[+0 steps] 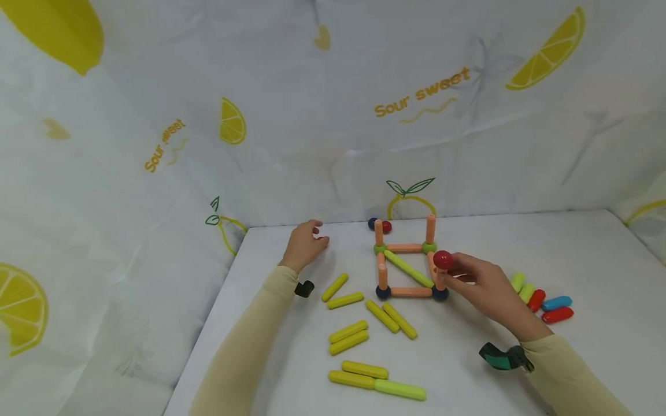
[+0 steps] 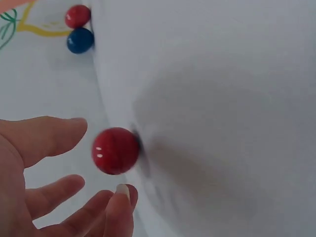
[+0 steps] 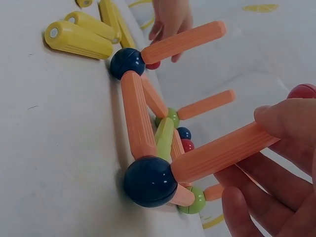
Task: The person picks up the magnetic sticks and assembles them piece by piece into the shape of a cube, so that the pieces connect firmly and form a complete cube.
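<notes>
A magnetic stick frame of orange sticks (image 1: 411,292) stands on the table, with navy balls (image 3: 150,181) and green balls (image 3: 168,118) at its corners. One light-green stick (image 1: 408,268) crosses it diagonally. At the near right corner my right hand (image 1: 484,289) pinches the upright orange stick (image 3: 222,152) near its top, where a red ball (image 1: 443,260) sits. My left hand (image 1: 304,245) is left of the frame, its thumb and fingers spread around another red ball (image 2: 116,151) on the table. A gap shows between thumb and ball.
Behind the frame lie a navy ball (image 1: 373,223) and a red ball (image 1: 387,227). Several yellow sticks (image 1: 348,342) are scattered in front, with a light-green stick (image 1: 399,389). Green, red and blue sticks (image 1: 557,303) lie at the right. A printed cloth (image 1: 312,144) hangs behind.
</notes>
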Demonstrator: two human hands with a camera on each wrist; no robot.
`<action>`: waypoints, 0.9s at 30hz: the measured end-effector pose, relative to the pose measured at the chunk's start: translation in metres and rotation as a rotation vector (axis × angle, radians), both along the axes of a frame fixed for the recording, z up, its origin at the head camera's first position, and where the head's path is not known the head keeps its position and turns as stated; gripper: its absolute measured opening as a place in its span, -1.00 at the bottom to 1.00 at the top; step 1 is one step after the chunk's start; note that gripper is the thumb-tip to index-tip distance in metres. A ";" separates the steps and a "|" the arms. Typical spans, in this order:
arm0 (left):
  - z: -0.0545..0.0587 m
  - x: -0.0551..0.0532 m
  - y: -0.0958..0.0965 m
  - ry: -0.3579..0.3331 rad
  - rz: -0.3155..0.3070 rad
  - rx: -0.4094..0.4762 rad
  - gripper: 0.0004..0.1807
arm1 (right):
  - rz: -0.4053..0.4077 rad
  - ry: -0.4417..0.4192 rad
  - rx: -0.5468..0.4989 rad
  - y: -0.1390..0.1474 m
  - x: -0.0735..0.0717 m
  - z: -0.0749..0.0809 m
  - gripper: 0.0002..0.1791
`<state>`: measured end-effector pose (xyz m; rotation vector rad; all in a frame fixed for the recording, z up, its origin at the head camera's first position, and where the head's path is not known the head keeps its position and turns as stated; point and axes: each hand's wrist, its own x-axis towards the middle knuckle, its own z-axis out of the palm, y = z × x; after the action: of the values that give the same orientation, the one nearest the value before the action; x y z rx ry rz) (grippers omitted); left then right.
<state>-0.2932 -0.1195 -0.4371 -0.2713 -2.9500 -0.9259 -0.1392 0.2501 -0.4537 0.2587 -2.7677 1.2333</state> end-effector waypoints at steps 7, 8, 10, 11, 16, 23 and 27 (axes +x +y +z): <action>-0.037 -0.019 -0.025 -0.126 0.037 -0.043 -0.48 | 0.003 -0.014 -0.006 0.000 0.001 -0.001 -0.57; -0.039 -0.019 -0.026 -0.134 0.038 -0.033 -0.51 | 0.003 -0.015 -0.005 0.000 0.001 -0.001 -0.57; -0.039 -0.017 -0.025 -0.144 0.040 -0.016 -0.56 | 0.003 -0.016 -0.002 0.000 0.001 -0.001 -0.58; -0.037 -0.014 -0.024 -0.146 0.041 -0.001 -0.58 | 0.002 -0.015 0.003 0.000 0.001 -0.001 -0.58; -0.013 0.025 0.001 -0.086 -0.099 0.147 -0.56 | 0.006 0.005 0.026 0.002 0.001 0.001 -0.59; 0.017 0.078 0.041 0.023 -0.450 0.255 -0.54 | 0.004 -0.001 0.018 0.003 -0.001 0.002 -0.57; 0.024 0.089 0.051 0.049 -0.519 0.254 -0.55 | 0.005 -0.007 0.014 0.002 -0.002 0.001 -0.57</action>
<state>-0.2042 -0.0688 -0.4127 -1.0591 -2.7140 -1.3008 -0.1409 0.2521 -0.4531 0.2632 -2.7848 1.2182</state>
